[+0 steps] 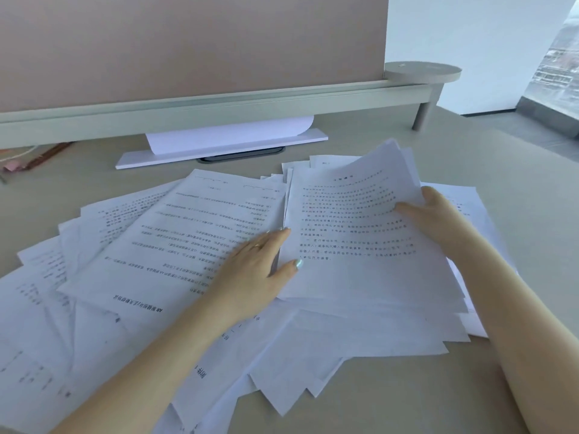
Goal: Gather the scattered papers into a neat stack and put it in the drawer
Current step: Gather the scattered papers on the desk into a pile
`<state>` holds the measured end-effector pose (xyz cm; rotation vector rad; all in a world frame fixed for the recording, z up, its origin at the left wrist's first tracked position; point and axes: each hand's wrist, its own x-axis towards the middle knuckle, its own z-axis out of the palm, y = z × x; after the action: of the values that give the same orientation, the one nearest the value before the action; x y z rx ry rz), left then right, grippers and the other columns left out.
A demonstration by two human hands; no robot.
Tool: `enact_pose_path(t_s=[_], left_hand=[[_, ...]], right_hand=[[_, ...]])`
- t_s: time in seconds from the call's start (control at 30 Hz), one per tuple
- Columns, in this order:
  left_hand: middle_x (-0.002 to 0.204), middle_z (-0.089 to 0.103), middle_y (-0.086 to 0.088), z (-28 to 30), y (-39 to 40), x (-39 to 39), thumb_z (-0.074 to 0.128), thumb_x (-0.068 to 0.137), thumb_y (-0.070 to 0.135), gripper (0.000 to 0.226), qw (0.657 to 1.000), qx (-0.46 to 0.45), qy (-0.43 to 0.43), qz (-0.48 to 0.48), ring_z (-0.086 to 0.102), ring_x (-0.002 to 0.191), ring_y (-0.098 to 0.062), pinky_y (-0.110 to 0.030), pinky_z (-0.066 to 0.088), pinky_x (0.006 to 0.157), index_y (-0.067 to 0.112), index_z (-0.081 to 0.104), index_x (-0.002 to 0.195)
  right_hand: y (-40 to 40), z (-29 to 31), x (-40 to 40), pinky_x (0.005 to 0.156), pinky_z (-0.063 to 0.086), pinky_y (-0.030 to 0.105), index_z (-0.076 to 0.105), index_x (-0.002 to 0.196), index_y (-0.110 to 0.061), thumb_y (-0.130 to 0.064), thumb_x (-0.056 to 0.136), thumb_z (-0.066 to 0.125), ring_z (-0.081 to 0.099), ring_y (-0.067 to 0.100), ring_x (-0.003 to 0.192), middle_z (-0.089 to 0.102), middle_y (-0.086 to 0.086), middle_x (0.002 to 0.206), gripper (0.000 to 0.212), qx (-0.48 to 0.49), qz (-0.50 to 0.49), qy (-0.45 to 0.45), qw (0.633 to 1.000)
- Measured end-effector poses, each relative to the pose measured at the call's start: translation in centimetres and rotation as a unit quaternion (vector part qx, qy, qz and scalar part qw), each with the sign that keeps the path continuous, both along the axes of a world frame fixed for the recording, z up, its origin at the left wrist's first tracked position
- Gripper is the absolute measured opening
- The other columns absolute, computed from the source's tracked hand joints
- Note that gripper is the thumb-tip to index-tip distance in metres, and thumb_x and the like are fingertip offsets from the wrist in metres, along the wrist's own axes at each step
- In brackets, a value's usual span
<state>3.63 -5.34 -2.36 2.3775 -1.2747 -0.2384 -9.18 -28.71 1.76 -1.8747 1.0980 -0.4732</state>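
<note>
Many white printed papers (175, 245) lie scattered and overlapping across the beige desk (407, 396). A partly gathered stack of sheets (354, 242) sits right of centre, its far right corner lifted off the desk. My right hand (435, 214) grips the stack's right edge, thumb on top. My left hand (260, 267) holds the stack's left edge, thumb on top and fingers slipped under it. No drawer is in view.
A tan partition panel (188, 45) on a pale green rail (219, 111) closes the desk's far side. A white flat bar (219, 151) with a curled sheet lies below it. A round grey stand (423, 72) sits far right. Cables and small items (28, 159) lie far left.
</note>
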Motion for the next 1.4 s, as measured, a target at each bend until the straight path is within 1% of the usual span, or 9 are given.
enact_pose_path(t_s=[0.2,0.3,0.43,0.57,0.67,0.77,0.9,1.23,1.4], left_hand=[[0.157,0.011,0.019,2.8,0.9,0.7,0.033,0.096,0.043,0.057,0.977,-0.091,0.191,0.037,0.018,0.14,0.001,-0.018,0.014,0.105,0.035,0.012,0.149],[0.157,0.018,0.014,4.5,4.2,4.1,0.034,0.095,0.046,0.057,0.986,-0.089,0.084,0.115,0.032,0.138,-0.012,-0.026,0.023,0.105,0.035,0.017,0.148],[0.157,0.025,0.0,2.7,9.9,6.3,0.032,0.085,0.063,0.073,0.979,0.04,-0.028,0.197,0.024,0.143,-0.02,-0.038,0.018,0.115,0.026,0.022,0.147],[0.16,0.008,0.011,0.0,11.8,6.4,0.016,0.079,0.072,0.08,0.969,0.129,-0.038,0.21,0.004,0.147,-0.012,-0.039,0.006,0.118,0.033,0.013,0.148],[0.16,0.004,0.01,-0.1,10.6,6.1,0.024,0.092,0.058,0.064,0.962,0.122,-0.051,0.239,0.001,0.148,-0.013,-0.041,0.005,0.118,0.032,0.011,0.149],[0.161,0.003,0.008,-0.2,10.0,5.9,0.023,0.092,0.056,0.064,0.959,0.123,-0.048,0.251,0.001,0.148,-0.014,-0.042,0.005,0.118,0.03,0.011,0.15],[0.16,0.004,0.008,0.0,9.6,5.3,0.022,0.092,0.056,0.064,0.959,0.121,-0.044,0.254,0.002,0.148,-0.014,-0.042,0.007,0.116,0.029,0.012,0.149],[0.16,0.005,0.009,0.4,8.8,3.5,0.025,0.091,0.06,0.067,0.965,0.12,-0.051,0.225,0.004,0.147,-0.013,-0.039,0.009,0.116,0.029,0.013,0.149],[0.16,0.011,0.008,0.1,7.9,2.9,0.027,0.095,0.048,0.059,0.975,0.052,-0.03,0.216,0.007,0.147,-0.012,-0.034,0.006,0.118,0.026,0.016,0.149]], right_hand=[[0.7,-0.3,0.3,0.075,0.047,0.04,0.035,0.14,-0.011,-0.005,0.089,0.057,0.058,0.027,0.089,0.055,0.01,0.114,0.056,0.163,-0.019,-0.121,0.979],[0.8,-0.3,0.3,0.07,0.05,0.038,0.032,0.143,-0.01,-0.001,0.089,0.055,0.059,0.028,0.089,0.052,0.014,0.129,0.059,0.174,-0.018,-0.145,0.974],[1.3,-0.4,0.6,0.05,0.058,0.029,0.049,0.126,-0.006,0.002,0.09,0.05,0.062,0.023,0.076,0.062,0.014,0.108,0.036,0.196,0.03,-0.169,0.966],[1.7,-1.1,1.3,0.074,0.055,0.038,0.056,0.12,-0.002,0.002,0.089,0.05,0.063,0.032,0.091,0.065,0.015,0.11,0.032,0.165,0.06,-0.127,0.976],[1.7,-1.0,1.4,0.077,0.05,0.037,0.061,0.109,-0.011,-0.002,0.086,0.048,0.061,0.023,0.079,0.064,0.008,0.09,0.027,-0.013,0.01,-0.093,0.996],[1.2,0.1,0.8,0.063,0.045,0.027,0.057,0.095,-0.014,-0.004,0.084,0.047,0.053,0.009,0.058,0.056,-0.003,0.071,0.018,-0.047,-0.082,-0.211,0.973],[1.5,0.6,0.4,0.047,0.045,0.013,0.059,0.1,-0.01,-0.004,0.085,0.051,0.054,0.013,0.069,0.058,0.003,0.086,0.019,0.071,-0.147,-0.3,0.94],[1.7,1.1,0.9,0.062,0.048,0.017,0.049,0.085,-0.019,0.002,0.084,0.045,0.054,-0.004,0.056,0.057,-0.008,0.077,0.021,0.098,-0.213,-0.454,0.859],[3.6,-0.8,1.9,0.049,0.04,0.011,0.049,0.097,-0.013,0.007,0.082,0.042,0.051,-0.003,0.048,0.049,-0.004,0.069,0.026,0.08,-0.124,-0.311,0.939]])
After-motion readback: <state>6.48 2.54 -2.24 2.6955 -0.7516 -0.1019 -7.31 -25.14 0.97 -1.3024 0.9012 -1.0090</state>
